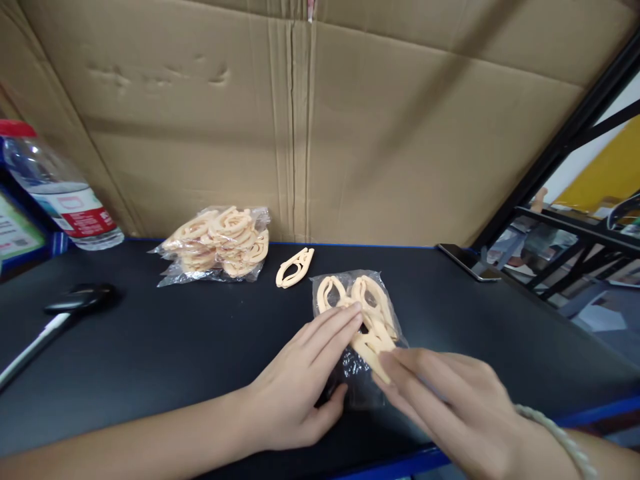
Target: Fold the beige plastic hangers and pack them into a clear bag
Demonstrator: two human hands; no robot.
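A small clear plastic bag holding two cream plastic clips lies on the black table. My left hand rests with its fingers stretched flat across the bag's left side, pressing on the clips. My right hand comes in from the lower right, and its extended fingers touch the near end of the bag and the clips inside. A single loose cream clip lies just behind the bag. Further left sits a pile of filled bags of clips.
A large cardboard sheet stands along the back of the table. A water bottle stands at the far left, with a black-tipped tool lying near it. A phone lies at the right rear edge, beside a black metal frame.
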